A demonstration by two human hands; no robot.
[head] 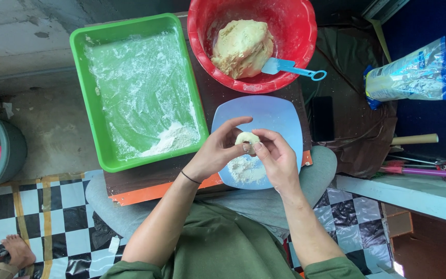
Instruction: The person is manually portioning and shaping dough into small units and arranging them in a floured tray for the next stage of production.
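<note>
Both hands meet over the blue plate [280, 116], which is the landmark here. Left hand [218, 150] and right hand [277, 157] pinch one small dough ball [247, 138] between them, fingers curled and closed on it, left index finger stretched over its top. Ball sits above the plate's middle, held off the surface. Small heap of flour [246, 169] on the plate, right under the hands.

Left of the plate: green tray [86, 77], dusted white inside, with a flour pile [174, 138] in the corner nearest the plate. Behind the plate: red bowl [298, 31] with a big dough lump [241, 46] inside; blue scraper [290, 67] rests on the bowl's rim, handle sticking out to the right. Plate, tray and bowl all sit on a dark board [150, 178] with an orange front edge, laid across the person's lap.

Right of the plate, well apart: clear plastic bag [411, 72] with blue ends, on dark cloth. Far left of the plate: grey bucket [6, 150]. Checkered floor [63, 206] below the board.
</note>
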